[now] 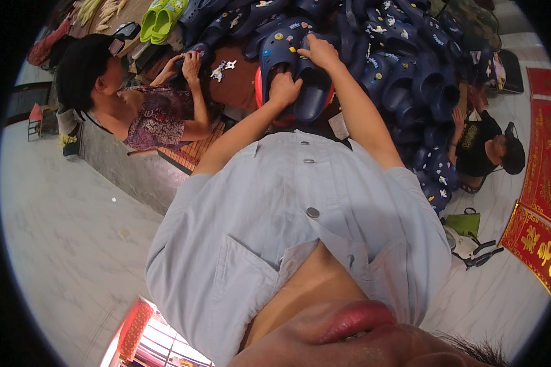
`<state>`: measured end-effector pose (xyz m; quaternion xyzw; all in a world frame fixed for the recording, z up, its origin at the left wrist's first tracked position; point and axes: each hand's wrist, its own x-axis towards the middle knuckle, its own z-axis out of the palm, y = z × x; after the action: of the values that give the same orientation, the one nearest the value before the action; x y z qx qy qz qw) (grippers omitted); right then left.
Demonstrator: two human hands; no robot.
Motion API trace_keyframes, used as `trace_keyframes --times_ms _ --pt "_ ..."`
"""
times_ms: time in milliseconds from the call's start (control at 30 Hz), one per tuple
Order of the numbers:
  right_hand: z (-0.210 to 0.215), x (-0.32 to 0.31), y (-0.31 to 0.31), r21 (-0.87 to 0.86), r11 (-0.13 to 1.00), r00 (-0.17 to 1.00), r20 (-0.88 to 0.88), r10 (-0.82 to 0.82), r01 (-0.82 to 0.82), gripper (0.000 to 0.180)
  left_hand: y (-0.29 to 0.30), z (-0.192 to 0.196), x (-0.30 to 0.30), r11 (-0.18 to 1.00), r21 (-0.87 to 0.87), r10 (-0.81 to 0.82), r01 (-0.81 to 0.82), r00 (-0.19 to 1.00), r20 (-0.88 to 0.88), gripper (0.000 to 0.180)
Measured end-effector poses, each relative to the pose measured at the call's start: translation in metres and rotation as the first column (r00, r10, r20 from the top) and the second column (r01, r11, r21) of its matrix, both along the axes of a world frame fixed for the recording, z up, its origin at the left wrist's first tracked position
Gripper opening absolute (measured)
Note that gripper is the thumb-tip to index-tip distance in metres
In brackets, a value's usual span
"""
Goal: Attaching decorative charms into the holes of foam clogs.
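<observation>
In front of me is a pair of navy clogs. Small coloured charms dot the upper of the left clog (278,50), and the open heel end of the right clog (313,101) faces me. My left hand (284,90) reaches into the left clog's opening; its fingertips are hidden inside. My right hand (320,52) is closed over the right clog's upper, thumb side toward the left clog. Under the pair, the edge of a round red object (258,87) shows.
Navy clogs (404,79) are heaped on the right. White charms (223,70) lie on the brown tabletop (234,92). At left, a person (159,116) handles a navy clog; another person (480,147) sits at far right. Green clogs (163,21) stand at the far left.
</observation>
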<state>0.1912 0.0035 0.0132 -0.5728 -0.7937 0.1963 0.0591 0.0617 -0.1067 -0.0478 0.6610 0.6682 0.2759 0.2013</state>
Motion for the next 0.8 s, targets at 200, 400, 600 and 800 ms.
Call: trace_keyframes --times_ms 200,400,600,800 --pt "0.009 -0.016 -0.007 -0.037 0.999 0.999 0.042 -0.003 0.005 0.039 0.002 0.002 -0.002 0.996 -0.092 0.002 -0.001 1.000 0.012 0.043" --pt "0.005 -0.011 -0.004 -0.019 0.986 0.984 0.070 0.166 -0.165 0.026 0.002 -0.005 -0.002 0.999 -0.045 -0.007 0.005 0.999 -0.033 0.045" --pt "-0.018 0.022 0.012 0.000 0.978 0.940 -0.276 0.201 -0.209 0.022 0.005 0.003 -0.002 0.985 -0.169 -0.021 0.026 0.999 0.030 0.051" --pt "0.008 0.005 -0.016 0.060 0.995 0.991 -0.098 0.090 -0.085 0.052 0.002 -0.001 -0.003 0.999 -0.039 0.010 -0.008 0.999 0.040 0.045"
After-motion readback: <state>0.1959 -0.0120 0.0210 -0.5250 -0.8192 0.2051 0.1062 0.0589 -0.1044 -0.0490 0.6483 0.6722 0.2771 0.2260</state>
